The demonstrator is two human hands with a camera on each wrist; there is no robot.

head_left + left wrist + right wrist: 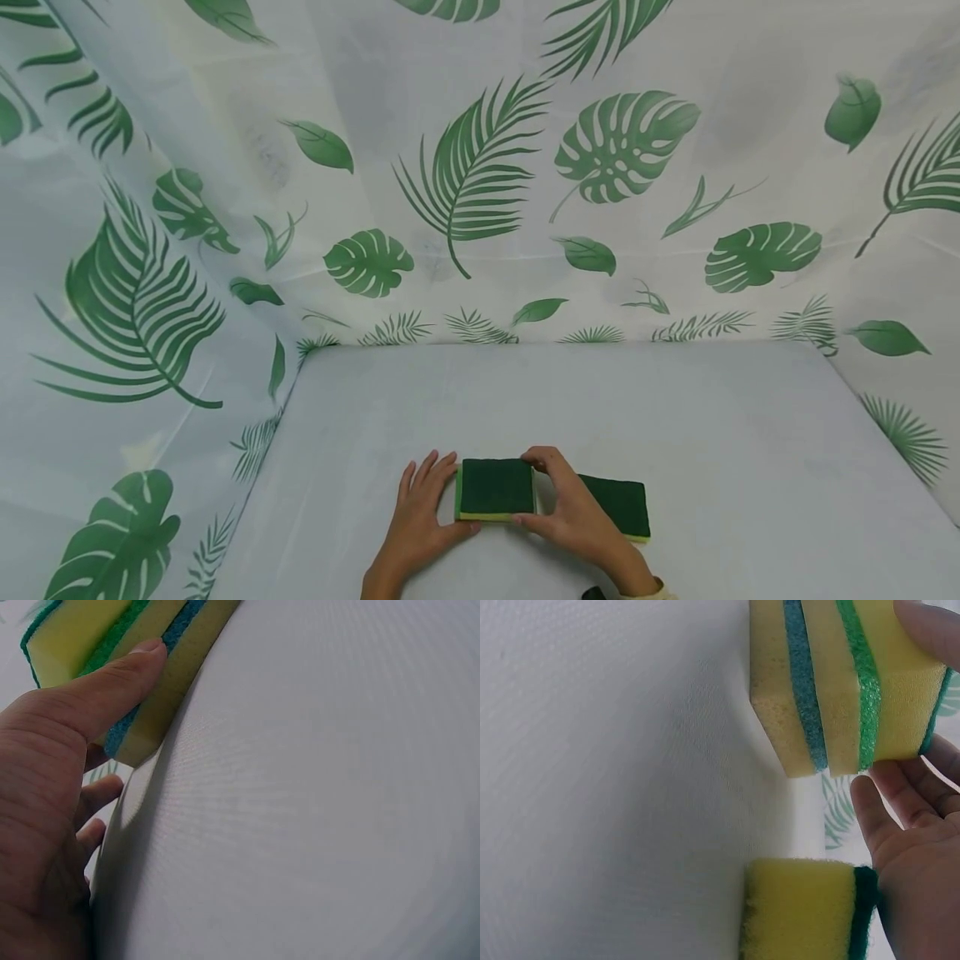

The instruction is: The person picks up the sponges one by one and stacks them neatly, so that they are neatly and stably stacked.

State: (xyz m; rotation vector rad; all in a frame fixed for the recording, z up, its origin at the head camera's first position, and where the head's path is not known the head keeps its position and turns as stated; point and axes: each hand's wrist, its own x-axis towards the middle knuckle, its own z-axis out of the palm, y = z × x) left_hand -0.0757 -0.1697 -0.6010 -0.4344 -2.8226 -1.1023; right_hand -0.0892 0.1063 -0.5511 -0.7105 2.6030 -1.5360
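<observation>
Three sponges stand stacked on the white table. The top sponge (pixel 497 486) is yellow with a dark green scouring side facing up. Below it, the middle sponge (pixel 834 682) has a bright green layer and the bottom sponge (pixel 772 682) a blue one. My left hand (pixel 420 521) holds the stack at its left end, thumb on the near side across the lower sponges. At the right end my right hand (pixel 573 517) grips the top sponge between thumb and fingers. Another yellow and dark green sponge (pixel 626 507) lies right of the stack, partly hidden behind my right hand.
The white table (pixel 735 442) reaches back to a pale curtain (pixel 517 50) printed with green leaves, which also rises along the left and right sides. A small black object (pixel 593 593) shows at the bottom edge near my right sleeve (pixel 658 591).
</observation>
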